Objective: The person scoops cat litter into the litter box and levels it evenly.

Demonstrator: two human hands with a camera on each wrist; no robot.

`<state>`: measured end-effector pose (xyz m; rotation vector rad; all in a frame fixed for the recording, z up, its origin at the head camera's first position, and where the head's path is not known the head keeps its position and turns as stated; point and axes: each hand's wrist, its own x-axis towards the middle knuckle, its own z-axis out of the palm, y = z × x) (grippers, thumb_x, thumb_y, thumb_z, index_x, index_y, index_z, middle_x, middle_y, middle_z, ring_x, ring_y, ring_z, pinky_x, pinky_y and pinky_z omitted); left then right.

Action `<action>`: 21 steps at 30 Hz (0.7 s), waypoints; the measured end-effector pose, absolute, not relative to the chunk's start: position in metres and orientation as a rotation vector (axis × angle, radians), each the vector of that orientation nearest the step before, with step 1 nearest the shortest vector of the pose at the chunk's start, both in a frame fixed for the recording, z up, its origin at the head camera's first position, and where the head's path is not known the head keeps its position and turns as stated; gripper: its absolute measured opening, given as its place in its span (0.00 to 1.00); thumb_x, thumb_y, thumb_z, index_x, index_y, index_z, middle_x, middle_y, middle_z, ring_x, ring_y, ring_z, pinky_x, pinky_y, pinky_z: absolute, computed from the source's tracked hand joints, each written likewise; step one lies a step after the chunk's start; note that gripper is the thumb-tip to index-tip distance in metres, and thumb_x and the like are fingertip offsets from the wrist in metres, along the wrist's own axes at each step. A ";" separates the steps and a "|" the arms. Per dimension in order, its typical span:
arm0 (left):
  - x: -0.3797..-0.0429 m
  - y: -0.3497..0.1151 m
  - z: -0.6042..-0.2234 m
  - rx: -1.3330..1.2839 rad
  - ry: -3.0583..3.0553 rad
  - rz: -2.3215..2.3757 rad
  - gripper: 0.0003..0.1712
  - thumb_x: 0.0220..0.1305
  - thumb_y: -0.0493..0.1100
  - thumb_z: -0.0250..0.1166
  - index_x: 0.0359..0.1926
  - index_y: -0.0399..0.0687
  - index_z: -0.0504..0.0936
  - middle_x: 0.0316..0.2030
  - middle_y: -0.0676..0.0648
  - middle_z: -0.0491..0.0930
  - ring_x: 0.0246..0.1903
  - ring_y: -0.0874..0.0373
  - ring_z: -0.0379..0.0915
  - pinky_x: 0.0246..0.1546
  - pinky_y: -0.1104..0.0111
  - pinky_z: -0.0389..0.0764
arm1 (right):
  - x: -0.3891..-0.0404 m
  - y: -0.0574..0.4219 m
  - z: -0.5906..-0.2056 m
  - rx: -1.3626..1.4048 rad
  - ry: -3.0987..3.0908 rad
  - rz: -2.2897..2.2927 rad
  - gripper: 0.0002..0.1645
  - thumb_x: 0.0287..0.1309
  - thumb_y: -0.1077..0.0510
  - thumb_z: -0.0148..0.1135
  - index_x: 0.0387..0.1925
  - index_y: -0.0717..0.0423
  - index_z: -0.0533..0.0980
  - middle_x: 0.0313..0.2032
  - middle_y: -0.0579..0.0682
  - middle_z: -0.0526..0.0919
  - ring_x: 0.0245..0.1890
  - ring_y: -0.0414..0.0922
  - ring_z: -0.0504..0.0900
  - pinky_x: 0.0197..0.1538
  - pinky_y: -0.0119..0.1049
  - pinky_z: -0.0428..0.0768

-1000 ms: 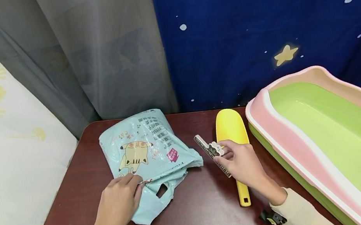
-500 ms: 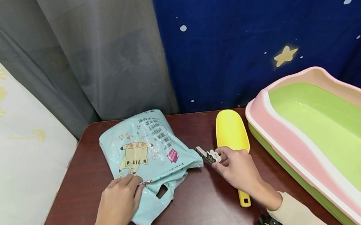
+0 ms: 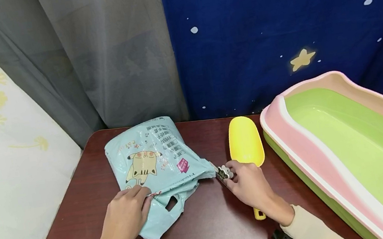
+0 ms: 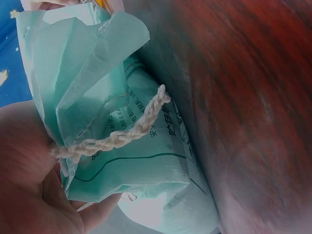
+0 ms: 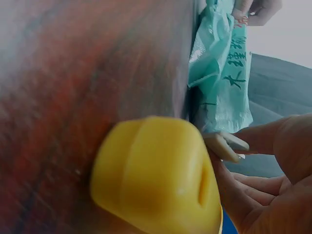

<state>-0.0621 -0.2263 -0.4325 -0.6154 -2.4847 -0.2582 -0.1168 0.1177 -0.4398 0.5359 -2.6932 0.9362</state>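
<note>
A light-blue plastic bag (image 3: 152, 155) printed with a cartoon cat lies on the table, its top end with a handle hole towards me. My left hand (image 3: 125, 213) pinches the bag at its folded top edge. A braided cord (image 4: 117, 139) hangs across the bag in the left wrist view. My right hand (image 3: 252, 181) pinches a slim bag clip (image 3: 224, 173) with a white cloud-shaped decoration, its far end at the bag's right corner. Whether the clip's arms enclose the plastic is hidden. Under the right hand lies a yellow scoop (image 3: 244, 138), its handle partly covered.
A green and pink litter box (image 3: 311, 150) stands on the right. The dark red-brown table (image 3: 212, 225) ends at a grey curtain (image 3: 126, 63) and a blue starry curtain (image 3: 262, 41). A white panel (image 3: 3, 166) stands to the left.
My right hand has moved left and slightly towards me, bringing the clip from above the scoop to the bag's right corner. My left hand and the bag have barely moved.
</note>
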 end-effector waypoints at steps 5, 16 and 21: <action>-0.062 -0.226 -0.433 -0.616 -2.481 -0.257 0.08 0.57 0.35 0.79 0.34 0.44 0.87 0.29 0.50 0.83 0.29 0.46 0.84 0.34 0.49 0.87 | -0.116 0.117 -0.443 0.599 -2.696 0.838 0.17 0.51 0.67 0.83 0.43 0.59 0.86 0.28 0.45 0.86 0.25 0.39 0.81 0.31 0.41 0.83; -0.062 -0.227 -0.433 -0.621 -2.483 -0.253 0.08 0.58 0.35 0.80 0.34 0.43 0.87 0.29 0.49 0.84 0.29 0.48 0.84 0.34 0.50 0.87 | -0.115 0.115 -0.443 0.662 -2.716 0.758 0.19 0.48 0.69 0.84 0.41 0.60 0.84 0.31 0.48 0.85 0.30 0.47 0.86 0.36 0.49 0.86; -0.062 -0.227 -0.433 -0.618 -2.489 -0.257 0.08 0.58 0.35 0.79 0.34 0.44 0.87 0.29 0.50 0.83 0.29 0.47 0.84 0.34 0.49 0.87 | -0.114 0.116 -0.445 0.681 -2.706 0.740 0.23 0.47 0.69 0.85 0.45 0.66 0.84 0.36 0.55 0.87 0.32 0.52 0.88 0.37 0.51 0.88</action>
